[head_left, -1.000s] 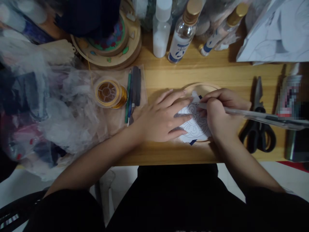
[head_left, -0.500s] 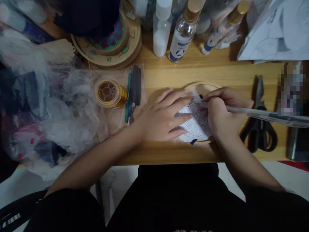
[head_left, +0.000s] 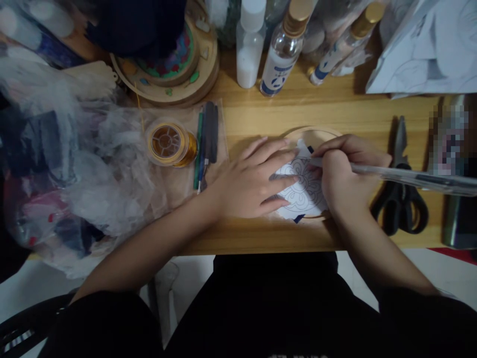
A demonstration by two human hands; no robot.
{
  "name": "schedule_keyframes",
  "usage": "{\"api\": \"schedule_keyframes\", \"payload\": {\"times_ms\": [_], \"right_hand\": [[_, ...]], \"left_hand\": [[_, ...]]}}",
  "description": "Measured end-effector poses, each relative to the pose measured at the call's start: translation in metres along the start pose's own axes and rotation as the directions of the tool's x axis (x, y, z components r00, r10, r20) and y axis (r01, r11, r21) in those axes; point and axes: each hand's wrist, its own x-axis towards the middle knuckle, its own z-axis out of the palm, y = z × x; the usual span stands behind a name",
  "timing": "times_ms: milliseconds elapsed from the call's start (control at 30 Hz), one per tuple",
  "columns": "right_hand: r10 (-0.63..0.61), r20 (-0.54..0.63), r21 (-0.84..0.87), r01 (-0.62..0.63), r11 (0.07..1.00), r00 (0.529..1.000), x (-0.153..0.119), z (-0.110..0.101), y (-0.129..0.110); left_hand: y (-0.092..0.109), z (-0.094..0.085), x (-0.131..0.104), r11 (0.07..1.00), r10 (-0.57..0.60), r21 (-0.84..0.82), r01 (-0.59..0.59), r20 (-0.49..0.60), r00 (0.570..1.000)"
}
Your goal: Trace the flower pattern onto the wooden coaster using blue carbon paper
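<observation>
A white paper with a printed flower pattern (head_left: 298,191) lies over a round wooden hoop (head_left: 311,130), with bits of dark cloth showing at its edges. Spread flat, my left hand (head_left: 257,184) rests with its fingertips on the paper's left side. My right hand (head_left: 345,174) grips a clear pen (head_left: 410,177) at the right side of the paper. The pen's shaft points off to the right, and its tip is hard to make out near the fingers.
Black scissors (head_left: 401,199) lie right of my right hand. A spool of golden thread (head_left: 169,144), pens (head_left: 210,132) and crumpled plastic bags (head_left: 100,174) are at the left. Bottles (head_left: 281,54) and a round wooden piece (head_left: 204,74) stand at the back.
</observation>
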Motion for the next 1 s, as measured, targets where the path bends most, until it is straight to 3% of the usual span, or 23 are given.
{"api": "schedule_keyframes", "payload": {"times_ms": [533,767,1000], "right_hand": [[0.001,0.002,0.013,-0.001,1.000,1.000,0.0011,-0.0006,-0.0025],[0.005,-0.059,0.029,-0.003,1.000,0.998,0.0012,-0.0025,-0.0006],[-0.001,0.026,-0.032,0.002,0.999,1.000,0.0011,-0.0032,0.0015]], "left_hand": [[0.0001,-0.0006,0.0002,1.000,0.005,-0.007,-0.005,0.009,1.000],[0.0004,-0.0016,0.0009,1.000,0.010,0.014,-0.010,-0.001,1.000],[0.0003,-0.0017,0.0012,1.000,0.014,0.015,-0.013,-0.011,1.000]]}}
